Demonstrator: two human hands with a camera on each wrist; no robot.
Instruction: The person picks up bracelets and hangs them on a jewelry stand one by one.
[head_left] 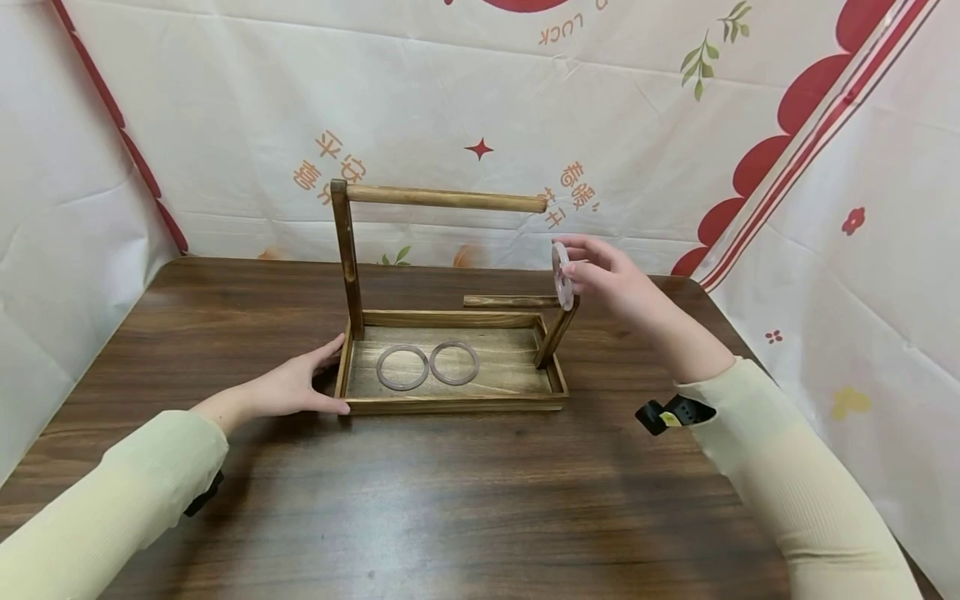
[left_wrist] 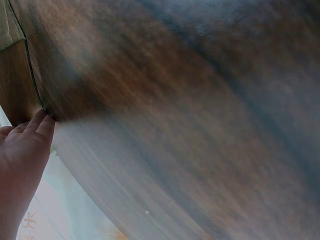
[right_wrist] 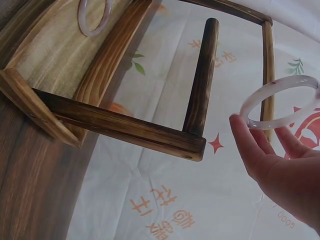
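A pale, translucent bangle [head_left: 566, 298] is pinched between the thumb and fingers of my right hand [head_left: 611, 279]. It stands nearly edge-on beside the top of the short right post of a wooden stand, below and right of the long upper bar's [head_left: 450, 197] free end. In the right wrist view the bangle [right_wrist: 272, 88] is apart from the short lower bar [right_wrist: 202, 75]. Two similar bangles, a left one [head_left: 402, 387] and a right one [head_left: 454, 382], lie flat in the stand's tray [head_left: 457, 406]. My left hand [head_left: 288, 385] touches the tray's left end, thumb at the front corner, fingers extended along the side.
The stand is on a dark wood-grain table [head_left: 480, 500]. Its tall left post [head_left: 347, 258] carries the upper bar, and a short right post [head_left: 555, 335] carries the lower bar [head_left: 510, 302]. A printed white cloth [head_left: 420, 100] hangs behind and at the sides.
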